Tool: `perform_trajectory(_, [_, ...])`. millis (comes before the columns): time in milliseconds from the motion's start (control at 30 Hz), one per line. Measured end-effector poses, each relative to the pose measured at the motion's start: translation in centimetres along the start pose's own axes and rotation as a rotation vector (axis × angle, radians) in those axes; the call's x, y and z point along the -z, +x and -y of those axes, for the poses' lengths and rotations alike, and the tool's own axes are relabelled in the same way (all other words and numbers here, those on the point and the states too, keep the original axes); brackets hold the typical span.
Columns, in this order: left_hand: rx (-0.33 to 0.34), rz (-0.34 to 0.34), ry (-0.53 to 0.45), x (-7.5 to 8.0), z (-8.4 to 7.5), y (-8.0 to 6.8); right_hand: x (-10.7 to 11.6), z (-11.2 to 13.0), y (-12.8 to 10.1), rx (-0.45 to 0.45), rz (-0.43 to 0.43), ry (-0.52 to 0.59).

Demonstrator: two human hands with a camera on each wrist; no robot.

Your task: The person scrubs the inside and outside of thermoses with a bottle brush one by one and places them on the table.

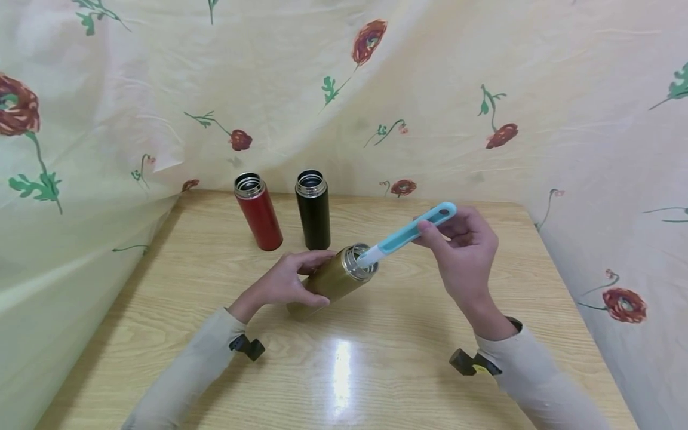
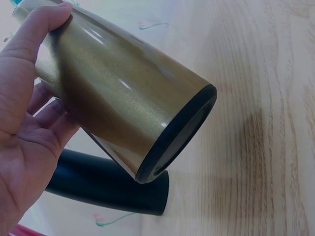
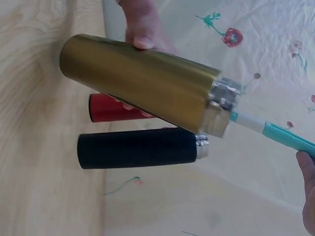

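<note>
Above the table (image 1: 430, 370), tilted gold flask (image 1: 333, 280) takes brush (image 1: 408, 234).

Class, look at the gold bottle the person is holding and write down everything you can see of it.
The gold bottle is a slim cylinder with a glossy, metallic-looking gold wall, a black base ring and a silver threaded neck with no lid. It is tilted, mouth up toward the right, its base near the wooden table. The left hand grips its body. The white end of a blue-handled brush, pinched by the right hand, goes into its mouth.
</note>
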State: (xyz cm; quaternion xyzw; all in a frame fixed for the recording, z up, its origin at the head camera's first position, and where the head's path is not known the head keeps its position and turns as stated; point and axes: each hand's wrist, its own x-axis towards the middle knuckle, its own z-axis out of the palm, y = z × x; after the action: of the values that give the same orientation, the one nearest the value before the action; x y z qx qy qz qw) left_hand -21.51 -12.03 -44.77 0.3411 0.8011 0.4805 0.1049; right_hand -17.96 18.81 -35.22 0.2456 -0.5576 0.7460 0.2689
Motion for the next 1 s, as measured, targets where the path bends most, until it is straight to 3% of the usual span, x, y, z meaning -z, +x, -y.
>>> perform_trajectory(667, [0.014, -0.008, -0.004, 0.0, -0.5, 0.3, -0.8, -2.0, -2.0, -0.084, 0.044, -0.062])
perform_trajectory(1000, [0.009, 0.002, -0.019, 0.0, -0.5, 0.4, -0.6, -1.7, -1.3, -0.020, 0.060, -0.068])
